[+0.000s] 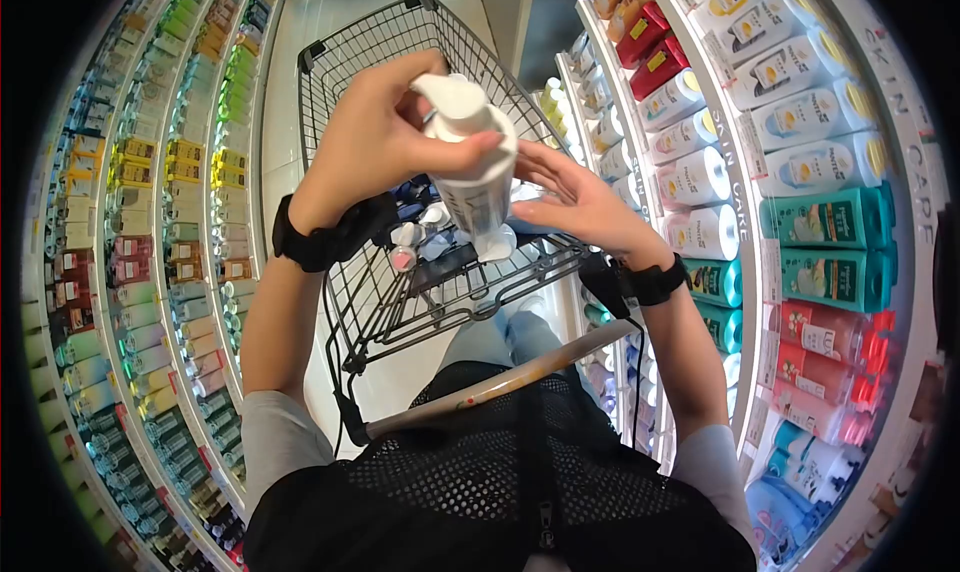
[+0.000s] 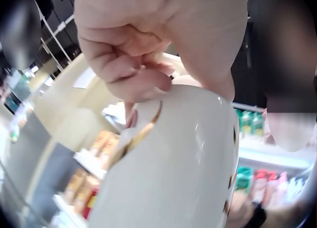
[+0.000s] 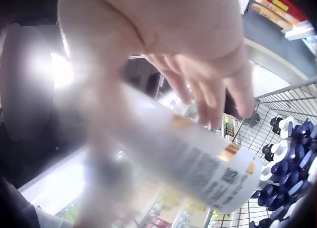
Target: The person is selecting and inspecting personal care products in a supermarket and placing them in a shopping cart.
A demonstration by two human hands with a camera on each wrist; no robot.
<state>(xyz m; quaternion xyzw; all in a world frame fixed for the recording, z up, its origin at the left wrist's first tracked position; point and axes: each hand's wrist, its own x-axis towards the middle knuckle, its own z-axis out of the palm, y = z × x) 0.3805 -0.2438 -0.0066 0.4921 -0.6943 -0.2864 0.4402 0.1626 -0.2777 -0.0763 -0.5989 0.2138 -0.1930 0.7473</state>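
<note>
Store aisle, stocked shelves [image 1: 731, 167] both sides. Left hand [image 1: 378, 124] grips white pump bottle [image 1: 476, 194] near neck, above wire cart [image 1: 421, 1]. Right hand [image 1: 588, 204] loosely spread beside it; contact unclear. Likely risks: smooth bottle slips if left grip loosens, drops into cart; pump head [image 1: 455, 99] pressed accidentally. Bottle's fill level can't be told. Cart holds navy-topped bottles [image 3: 295, 156].

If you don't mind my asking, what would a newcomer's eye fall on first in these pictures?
Probably the white pump bottle, held near its top in the left grip over the shopping cart. Next might come the green bottles on the right-hand shelves in the head view, then the dark blue items in the cart, clearest in the right wrist view.
</note>
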